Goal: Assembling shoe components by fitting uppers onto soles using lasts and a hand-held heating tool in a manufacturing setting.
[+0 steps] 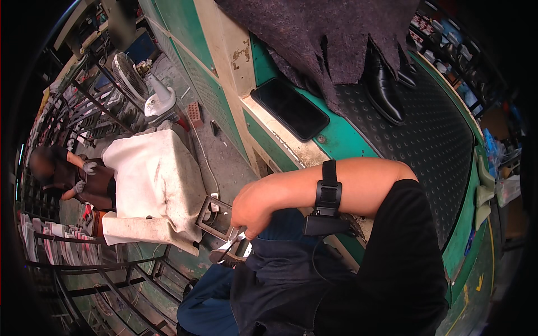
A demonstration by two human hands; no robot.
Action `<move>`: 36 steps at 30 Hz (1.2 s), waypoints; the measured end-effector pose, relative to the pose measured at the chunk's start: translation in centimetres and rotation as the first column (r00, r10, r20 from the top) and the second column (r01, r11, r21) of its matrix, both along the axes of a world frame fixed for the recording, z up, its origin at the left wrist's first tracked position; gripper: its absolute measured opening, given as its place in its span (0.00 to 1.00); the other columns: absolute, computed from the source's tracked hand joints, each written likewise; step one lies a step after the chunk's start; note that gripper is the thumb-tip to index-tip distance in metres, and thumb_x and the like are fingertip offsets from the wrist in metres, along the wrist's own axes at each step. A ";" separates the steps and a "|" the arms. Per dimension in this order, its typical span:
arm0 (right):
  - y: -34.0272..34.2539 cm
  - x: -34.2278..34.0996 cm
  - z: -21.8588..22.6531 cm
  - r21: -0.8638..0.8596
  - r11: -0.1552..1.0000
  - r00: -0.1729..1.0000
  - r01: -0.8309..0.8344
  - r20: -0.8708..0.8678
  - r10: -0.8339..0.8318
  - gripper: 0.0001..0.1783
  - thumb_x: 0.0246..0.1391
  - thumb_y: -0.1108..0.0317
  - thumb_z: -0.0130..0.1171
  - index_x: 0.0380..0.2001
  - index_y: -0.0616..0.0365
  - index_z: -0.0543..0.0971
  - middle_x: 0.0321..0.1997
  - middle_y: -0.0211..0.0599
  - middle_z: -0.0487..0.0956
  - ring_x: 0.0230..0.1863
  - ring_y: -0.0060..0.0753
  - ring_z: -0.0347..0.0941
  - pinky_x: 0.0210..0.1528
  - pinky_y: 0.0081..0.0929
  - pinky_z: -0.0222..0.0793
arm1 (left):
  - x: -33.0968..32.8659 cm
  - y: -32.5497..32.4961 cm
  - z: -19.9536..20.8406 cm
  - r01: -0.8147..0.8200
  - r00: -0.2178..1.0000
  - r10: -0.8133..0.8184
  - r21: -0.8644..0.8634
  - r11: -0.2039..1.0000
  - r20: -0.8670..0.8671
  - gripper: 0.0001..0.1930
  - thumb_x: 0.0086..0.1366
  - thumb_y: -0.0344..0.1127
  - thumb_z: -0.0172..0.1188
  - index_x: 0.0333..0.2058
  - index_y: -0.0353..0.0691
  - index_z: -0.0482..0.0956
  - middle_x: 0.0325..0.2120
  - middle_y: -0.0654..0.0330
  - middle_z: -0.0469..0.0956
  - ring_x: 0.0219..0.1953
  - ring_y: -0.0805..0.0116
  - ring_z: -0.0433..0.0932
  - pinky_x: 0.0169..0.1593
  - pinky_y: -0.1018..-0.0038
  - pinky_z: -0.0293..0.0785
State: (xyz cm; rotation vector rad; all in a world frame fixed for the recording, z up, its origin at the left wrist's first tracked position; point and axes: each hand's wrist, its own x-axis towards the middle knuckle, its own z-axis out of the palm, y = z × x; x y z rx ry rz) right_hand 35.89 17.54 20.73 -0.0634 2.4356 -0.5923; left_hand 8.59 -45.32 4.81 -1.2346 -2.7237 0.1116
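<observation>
My right hand (250, 211) reaches down past the green machine's edge, its forearm coming in from the right with a black strapped device (326, 199) on it. Its fingers are closed around what looks like a thin dark stick (228, 252), slanting down and left. Just below the fingers is a partly hidden brown-and-white thing (228, 256), perhaps a shoe, above my blue trousers. A rectangular metal frame (205, 223) stands beside the fingers. My left hand is not in view.
A black phone (290, 108) lies on the machine's edge. Black shoes (384, 89) stand on the studded black belt (428, 145), partly under a purple-grey cloth (336, 39). At left are a cloth-covered block (154, 179), a fan (131, 78), black racks (112, 285) and a gloved co-worker (84, 176).
</observation>
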 end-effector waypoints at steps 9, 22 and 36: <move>0.1 0.0 0.0 0.000 1.000 1.000 -0.003 -0.005 0.003 0.25 0.54 0.51 0.59 0.51 0.55 0.79 0.45 0.48 0.82 0.52 0.52 0.76 0.54 0.45 0.70 | 0.2 -0.1 0.0 -0.013 1.000 0.013 -0.001 1.000 0.009 0.32 0.57 0.38 0.60 0.62 0.44 0.70 0.67 0.30 0.50 0.64 0.35 0.62 0.64 0.57 0.64; 0.1 0.0 -0.1 0.001 1.000 1.000 -0.015 -0.014 0.015 0.26 0.54 0.51 0.59 0.50 0.55 0.80 0.46 0.49 0.82 0.52 0.53 0.76 0.54 0.46 0.70 | 0.4 -0.4 0.1 -0.033 0.999 0.033 -0.001 0.999 0.018 0.31 0.57 0.38 0.60 0.61 0.44 0.70 0.67 0.30 0.50 0.64 0.34 0.62 0.65 0.56 0.63; 0.0 0.1 0.2 0.006 1.000 1.000 -0.001 -0.014 0.001 0.26 0.54 0.50 0.59 0.51 0.55 0.80 0.45 0.49 0.82 0.52 0.53 0.76 0.53 0.46 0.70 | 0.0 0.0 0.2 -0.046 0.999 0.046 0.002 0.999 0.025 0.30 0.57 0.38 0.60 0.60 0.43 0.71 0.67 0.30 0.50 0.64 0.34 0.61 0.65 0.56 0.63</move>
